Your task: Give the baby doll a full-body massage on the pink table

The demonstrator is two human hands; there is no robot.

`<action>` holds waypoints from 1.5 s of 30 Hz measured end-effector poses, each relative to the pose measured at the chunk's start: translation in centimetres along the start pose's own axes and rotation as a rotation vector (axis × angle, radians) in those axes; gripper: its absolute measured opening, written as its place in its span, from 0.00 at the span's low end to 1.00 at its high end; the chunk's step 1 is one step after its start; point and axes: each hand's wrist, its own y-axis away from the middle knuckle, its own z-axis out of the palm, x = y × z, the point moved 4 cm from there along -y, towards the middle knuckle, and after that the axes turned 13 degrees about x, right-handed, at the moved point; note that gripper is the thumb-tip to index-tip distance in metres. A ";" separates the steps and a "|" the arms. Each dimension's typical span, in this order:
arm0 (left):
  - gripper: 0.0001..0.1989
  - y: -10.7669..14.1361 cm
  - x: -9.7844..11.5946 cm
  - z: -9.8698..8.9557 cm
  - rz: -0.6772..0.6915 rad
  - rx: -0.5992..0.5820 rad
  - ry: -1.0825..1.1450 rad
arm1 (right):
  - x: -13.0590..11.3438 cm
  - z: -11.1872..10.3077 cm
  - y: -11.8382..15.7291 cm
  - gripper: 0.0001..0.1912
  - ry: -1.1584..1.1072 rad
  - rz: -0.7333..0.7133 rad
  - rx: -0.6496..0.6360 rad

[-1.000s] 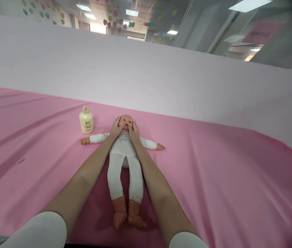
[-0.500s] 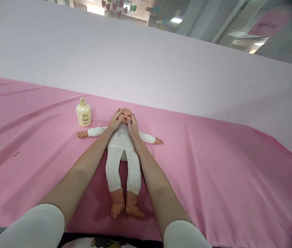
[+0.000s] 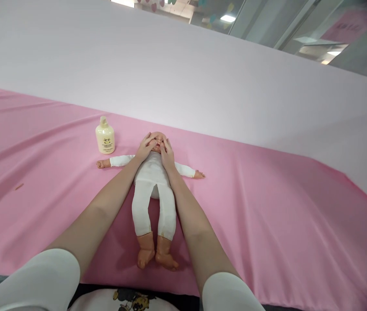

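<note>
A baby doll [image 3: 153,172] in a white suit lies on its back on the pink cloth, arms spread and feet toward me. My left hand [image 3: 145,147] rests against the left side of its head, with the thumb on the cheek near the mouth. On the other side of the head, my right hand [image 3: 167,154] touches the cheek, its thumb beside the nose and mouth. Fingers of both hands lie along the face, extended rather than wrapped. The doll's eyes are partly covered by the hands.
A pale yellow pump bottle [image 3: 105,137] stands beyond the doll's outstretched arm on the left. A thin brown strip [image 3: 19,186] lies on the pink cloth [image 3: 267,216] at far left. Behind the cloth rises a white wall [image 3: 202,86].
The fingers of both hands have shifted slightly up and inward over the doll's forehead and eyes. The view has tilted a little; the bottle and doll stay in place.
</note>
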 end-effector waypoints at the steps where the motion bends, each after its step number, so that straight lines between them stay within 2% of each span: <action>1: 0.25 0.0 0.1 0.0 0.001 -0.006 0.006 | 0.0 0.0 0.0 0.45 0.015 0.005 0.005; 5: 0.31 0.0 0.1 -0.2 -0.053 0.010 -0.010 | 0.6 -0.1 -0.2 0.51 0.044 0.089 0.029; 8: 0.36 -0.1 0.0 -0.2 -0.086 0.004 -0.023 | 0.9 0.0 -0.2 0.51 0.023 0.109 0.037; 12: 0.32 -0.2 0.2 -0.3 -0.030 -0.012 -0.019 | 0.4 0.0 -0.2 0.45 -0.022 -0.007 0.019; 15: 0.30 -0.2 0.2 -0.4 0.004 -0.019 -0.017 | 0.2 0.0 -0.2 0.43 -0.027 -0.041 0.019; 19: 0.31 -0.2 0.1 -0.4 0.017 -0.007 -0.037 | 0.4 0.1 -0.3 0.46 -0.002 0.002 0.029; 24: 0.37 -0.4 -0.5 -0.3 -0.063 0.021 -0.059 | 1.0 0.1 -0.5 0.51 0.033 0.091 0.052; 30: 0.32 -0.2 0.2 -0.4 -0.013 -0.009 -0.042 | 0.4 0.1 -0.4 0.46 -0.018 -0.011 0.034; 34: 0.30 0.0 0.6 -0.5 0.023 -0.024 -0.027 | -0.2 -0.1 -0.2 0.43 -0.038 -0.008 0.031; 41: 0.35 -0.4 -0.4 -0.2 -0.044 0.031 -0.035 | 0.6 -0.1 -0.4 0.51 0.007 0.095 0.056; 45: 0.34 -0.4 -0.4 -0.2 -0.009 0.028 -0.009 | 0.9 -0.1 -0.5 0.50 -0.016 0.085 0.057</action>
